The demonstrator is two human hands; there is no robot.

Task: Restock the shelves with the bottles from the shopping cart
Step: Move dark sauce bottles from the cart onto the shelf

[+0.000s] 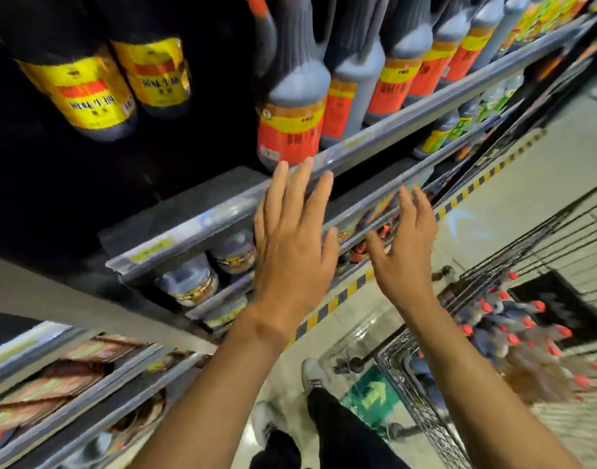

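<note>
Both hands are raised in front of the shelves and hold nothing. The left hand (292, 238) is spread flat, fingers straight and slightly apart, its fingertips (282, 167) at the front rail of the shelf (195, 221), just below a dark bottle with a red and yellow label (290, 130); whether they touch the rail is hard to tell. The right hand (407, 242) is open too, fingers loosely extended, thumb out to the side, in front of the rail of the next shelf down (364, 218).

The red-labelled bottle stands at the left end of a row of similar bottles (408, 69) on the shelf. To its left is a dark gap, then two bottles with yellow labels (121, 82).

The shopping cart (493, 275) stands to the right on the floor (544, 157) — red-capped bottles (513, 336) lie piled inside, blurred.
</note>
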